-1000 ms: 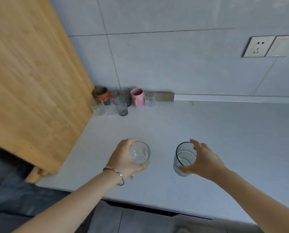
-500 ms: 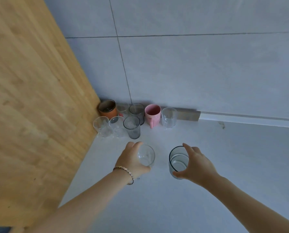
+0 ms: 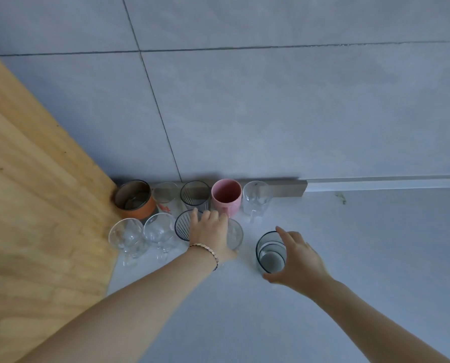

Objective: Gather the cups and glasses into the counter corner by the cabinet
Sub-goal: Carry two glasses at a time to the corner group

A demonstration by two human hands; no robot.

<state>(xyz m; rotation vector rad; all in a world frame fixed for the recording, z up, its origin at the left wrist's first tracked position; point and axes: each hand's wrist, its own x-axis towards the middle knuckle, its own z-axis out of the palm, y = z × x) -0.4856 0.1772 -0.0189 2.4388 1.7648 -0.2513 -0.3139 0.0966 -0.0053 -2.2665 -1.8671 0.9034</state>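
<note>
two hands (image 3: 210, 231) (image 3: 297, 260) grip glasses: fingers around a clear one (image 3: 234, 233) and a dark-rimmed one (image 3: 271, 251).

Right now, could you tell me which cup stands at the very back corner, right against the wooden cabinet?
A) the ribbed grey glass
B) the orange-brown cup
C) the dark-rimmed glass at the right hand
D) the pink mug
B: the orange-brown cup sits in the back row right against the wooden cabinet, while the pink mug stands further right along the wall.
</note>
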